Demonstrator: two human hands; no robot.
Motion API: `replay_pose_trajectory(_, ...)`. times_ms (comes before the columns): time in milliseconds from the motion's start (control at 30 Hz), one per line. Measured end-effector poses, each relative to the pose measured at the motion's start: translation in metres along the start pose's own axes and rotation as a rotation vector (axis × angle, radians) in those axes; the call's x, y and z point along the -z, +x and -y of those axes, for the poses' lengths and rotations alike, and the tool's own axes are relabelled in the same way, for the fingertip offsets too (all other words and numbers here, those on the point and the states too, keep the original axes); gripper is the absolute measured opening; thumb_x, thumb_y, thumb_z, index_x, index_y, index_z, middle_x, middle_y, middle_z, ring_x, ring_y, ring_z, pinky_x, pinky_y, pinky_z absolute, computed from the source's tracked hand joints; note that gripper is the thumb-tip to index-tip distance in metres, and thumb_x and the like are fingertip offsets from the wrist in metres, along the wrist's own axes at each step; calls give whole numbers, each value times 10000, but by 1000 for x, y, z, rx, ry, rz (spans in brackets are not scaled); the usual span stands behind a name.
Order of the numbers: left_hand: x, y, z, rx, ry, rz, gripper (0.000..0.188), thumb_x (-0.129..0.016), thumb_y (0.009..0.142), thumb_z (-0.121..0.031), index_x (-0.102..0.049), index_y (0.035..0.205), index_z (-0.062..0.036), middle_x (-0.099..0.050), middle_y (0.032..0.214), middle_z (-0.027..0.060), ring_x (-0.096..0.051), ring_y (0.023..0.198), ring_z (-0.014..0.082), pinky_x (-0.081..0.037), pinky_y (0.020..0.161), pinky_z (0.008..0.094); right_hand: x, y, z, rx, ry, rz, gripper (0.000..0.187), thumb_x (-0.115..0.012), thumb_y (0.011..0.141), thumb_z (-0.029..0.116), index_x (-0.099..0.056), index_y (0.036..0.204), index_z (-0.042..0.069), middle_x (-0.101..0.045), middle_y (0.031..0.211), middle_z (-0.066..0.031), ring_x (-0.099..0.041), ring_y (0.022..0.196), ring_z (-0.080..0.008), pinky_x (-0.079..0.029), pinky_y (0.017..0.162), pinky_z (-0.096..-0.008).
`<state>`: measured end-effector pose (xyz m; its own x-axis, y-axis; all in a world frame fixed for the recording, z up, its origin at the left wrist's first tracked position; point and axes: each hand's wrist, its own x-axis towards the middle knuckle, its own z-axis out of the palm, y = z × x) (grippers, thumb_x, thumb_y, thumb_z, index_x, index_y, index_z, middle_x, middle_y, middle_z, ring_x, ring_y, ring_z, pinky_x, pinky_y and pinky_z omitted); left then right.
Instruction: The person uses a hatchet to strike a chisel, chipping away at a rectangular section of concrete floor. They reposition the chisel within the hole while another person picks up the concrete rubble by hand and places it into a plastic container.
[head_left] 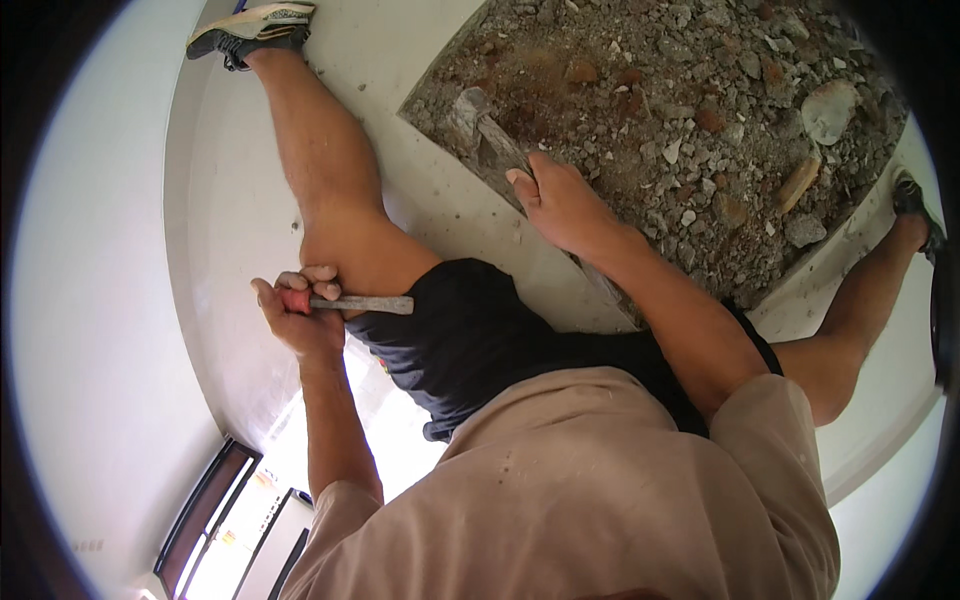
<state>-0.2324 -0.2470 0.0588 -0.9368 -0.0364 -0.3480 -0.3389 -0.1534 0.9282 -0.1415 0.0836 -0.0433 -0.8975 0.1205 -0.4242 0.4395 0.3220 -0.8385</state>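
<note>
My left hand, beside my left thigh, is closed around the red grip of a chisel. Its flat, dusty metal blade points right, across the edge of my black shorts. My right hand grips a hammer partway along the handle. The grey, dust-caked hammer head is over the near left edge of a broken-up patch of rubble. The handle's other end shows below my right wrist. I cannot tell whether the head touches the rubble.
Pale floor tiles border the rubble, with small crumbs scattered on them. Among the debris lie a large pale stone and a tan, elongated piece. My legs are spread on either side. A white wall rises at left, near a bright doorway.
</note>
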Motion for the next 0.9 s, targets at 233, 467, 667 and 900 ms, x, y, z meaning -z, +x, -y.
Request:
replay_pose_trajectory(233, 2, 0, 3, 7, -4, -17, 610, -369, 1060, -563, -524, 734, -70, -697, 787, 289, -584, 530, 278, -505, 621, 367, -10, 1, 1, 87, 117, -367, 372, -548, 1057, 288, -459, 880, -28, -503, 596, -164, -487, 457, -253, -412, 468, -431)
replay_pose_trajectory(467, 1, -4, 3, 8, 7, -4, 594, -365, 1065, -540, -534, 738, -73, -699, 792, 287, -580, 519, 286, -510, 623, 368, 6, 1, 7, -9, 188, -158, 395, -528, 1049, 306, -506, 902, -59, -585, 666, -269, -623, 616, -434, -481, 605, -538)
replay_pose_trajectory(667, -2, 2, 0, -9, 44, -14, 585, -370, 1065, -531, -538, 742, -73, -701, 783, 283, -586, 519, 286, -517, 649, 369, 2, -2, -3, 77, 8, -65, 359, -528, 1064, 294, -457, 900, -18, -534, 612, -172, -518, 434, -292, -420, 448, -436)
replay_pose_trajectory(900, -13, 0, 0, -6, 19, -24, 584, -373, 1069, -519, -534, 742, -62, -699, 784, 288, -591, 517, 281, -521, 662, 388, -16, -5, -9, 99, -103, -23, 358, -519, 1065, 281, -464, 909, -36, -556, 638, -238, -582, 542, -409, -458, 575, -507)
